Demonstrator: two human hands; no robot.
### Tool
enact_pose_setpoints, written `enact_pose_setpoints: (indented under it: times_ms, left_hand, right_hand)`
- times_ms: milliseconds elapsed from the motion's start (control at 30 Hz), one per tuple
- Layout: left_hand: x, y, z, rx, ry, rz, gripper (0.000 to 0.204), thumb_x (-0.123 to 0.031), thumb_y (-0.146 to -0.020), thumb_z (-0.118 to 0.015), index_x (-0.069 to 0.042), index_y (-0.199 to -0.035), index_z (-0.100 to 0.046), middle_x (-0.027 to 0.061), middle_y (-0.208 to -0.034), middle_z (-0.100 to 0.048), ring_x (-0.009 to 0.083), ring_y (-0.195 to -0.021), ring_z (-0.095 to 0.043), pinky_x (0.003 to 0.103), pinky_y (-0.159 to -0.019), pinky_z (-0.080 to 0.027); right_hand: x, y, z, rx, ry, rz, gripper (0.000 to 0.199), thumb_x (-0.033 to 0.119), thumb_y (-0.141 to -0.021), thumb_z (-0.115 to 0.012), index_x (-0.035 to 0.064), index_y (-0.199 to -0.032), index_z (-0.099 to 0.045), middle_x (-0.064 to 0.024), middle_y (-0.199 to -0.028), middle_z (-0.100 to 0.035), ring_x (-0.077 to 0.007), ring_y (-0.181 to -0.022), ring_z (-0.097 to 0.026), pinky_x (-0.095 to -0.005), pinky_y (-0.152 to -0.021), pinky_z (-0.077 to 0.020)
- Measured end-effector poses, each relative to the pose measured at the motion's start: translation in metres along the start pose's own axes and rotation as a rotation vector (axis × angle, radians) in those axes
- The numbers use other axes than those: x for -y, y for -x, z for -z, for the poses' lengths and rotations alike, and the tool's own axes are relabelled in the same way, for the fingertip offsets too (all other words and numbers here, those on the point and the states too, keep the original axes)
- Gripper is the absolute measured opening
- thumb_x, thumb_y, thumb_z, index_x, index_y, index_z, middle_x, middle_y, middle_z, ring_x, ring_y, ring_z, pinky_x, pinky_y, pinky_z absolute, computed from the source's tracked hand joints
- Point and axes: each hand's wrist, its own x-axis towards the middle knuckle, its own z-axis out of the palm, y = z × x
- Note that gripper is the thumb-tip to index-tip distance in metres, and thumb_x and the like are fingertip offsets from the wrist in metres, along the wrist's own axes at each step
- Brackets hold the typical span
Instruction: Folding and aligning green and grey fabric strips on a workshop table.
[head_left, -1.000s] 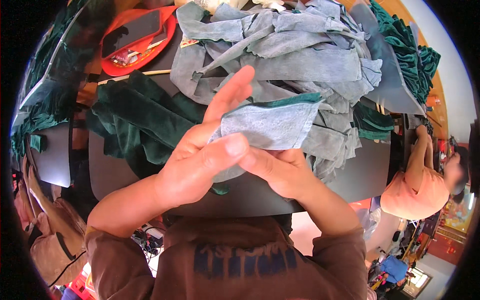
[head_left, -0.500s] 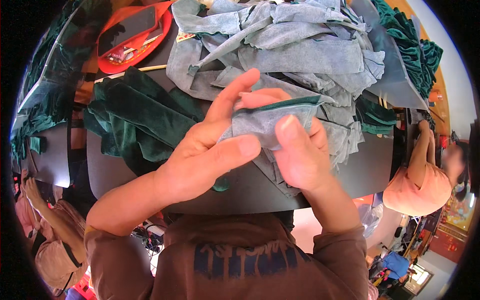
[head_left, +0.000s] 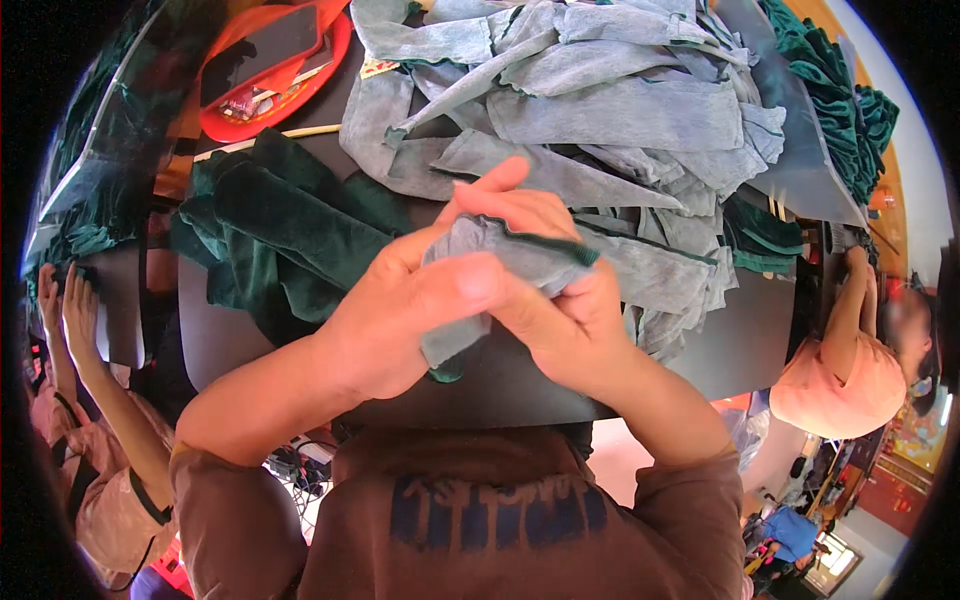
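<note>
In front of you the dark desk (head_left: 740, 330) spreads nearly across the view, its near edge just before your brown shirt (head_left: 470, 500). At the right a co-worker in a peach shirt (head_left: 840, 390) sits beyond the desk's end; at the left another co-worker's forearms (head_left: 100, 365) reach up from the lower rim.

The far half of your desk carries a loose heap of grey cloth (head_left: 620, 110), long strips crossing one another, some edged in dark green. To its left, and partly behind your left forearm, lies a crumpled dark green velvet (head_left: 290, 210). A smaller green stack (head_left: 762, 235) rests by the heap's right side.

At the far left of your desk sits a red plate (head_left: 222, 126) with a phone (head_left: 260, 58) lying across it. Near the plate's lower side, a pale thin stick (head_left: 312, 131) runs beside the velvet.

Your two hands meet over the middle of the desk — both gripping the same small grey cloth piece (head_left: 520, 258), held up off the desk. Your left hand (head_left: 390, 315) clamps it under the thumb, fingers behind; your right hand (head_left: 575, 330) pinches its right end, just below a dark green edge.
</note>
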Motion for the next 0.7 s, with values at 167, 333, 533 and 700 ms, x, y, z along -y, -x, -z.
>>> enact_pose_setpoints:
  times_ms: [167,333,533,700]
  left_hand:
    - [-0.009,-0.002,0.002,-0.035,-0.141,0.009,0.026,-0.010,-0.077,-0.066,-0.002,-0.101,-0.062,0.0020,-0.139,-0.026,0.0075,-0.112,-0.042,0.029,-0.087,-0.039]
    - [-0.019,-0.002,0.003,0.040,-0.341,-0.014,0.028,-0.014,-0.069,-0.070,-0.002,-0.094,-0.063,0.0094,-0.136,-0.032,0.0128,-0.113,-0.043,0.029,-0.090,-0.036]
    - [-0.021,-0.007,0.003,0.135,-0.470,0.015,0.031,-0.021,-0.063,-0.075,-0.001,-0.083,-0.063,0.0154,-0.140,-0.026,0.0213,-0.120,-0.039,0.034,-0.098,-0.030]
    - [-0.020,-0.009,0.008,0.246,-0.502,-0.100,0.017,-0.009,-0.068,-0.071,-0.003,-0.083,-0.064,0.0137,-0.134,-0.032,0.0146,-0.123,-0.030,0.029,-0.090,-0.035]
  right_hand:
    - [0.005,0.004,-0.004,0.007,0.075,0.029,0.054,0.012,-0.077,-0.062,0.0012,-0.126,-0.043,-0.0123,-0.111,-0.051,-0.0250,-0.104,-0.046,-0.0344,-0.093,-0.0320]
    - [0.018,0.000,0.011,0.030,-0.735,-0.326,0.048,0.001,-0.077,-0.058,-0.0008,-0.124,-0.045,-0.0103,-0.117,-0.047,-0.0183,-0.110,-0.045,-0.0301,-0.096,-0.0307]
    - [0.017,0.004,0.010,-0.080,-0.627,-0.288,0.035,0.003,-0.077,-0.060,-0.0052,-0.110,-0.051,-0.0101,-0.102,-0.055,-0.0156,-0.094,-0.054,-0.0277,-0.083,-0.0417]
    - [0.020,0.005,0.014,-0.110,-0.586,-0.291,0.029,-0.001,-0.075,-0.061,-0.0039,-0.103,-0.054,-0.0067,-0.090,-0.059,-0.0128,-0.083,-0.057,-0.0250,-0.078,-0.0440]
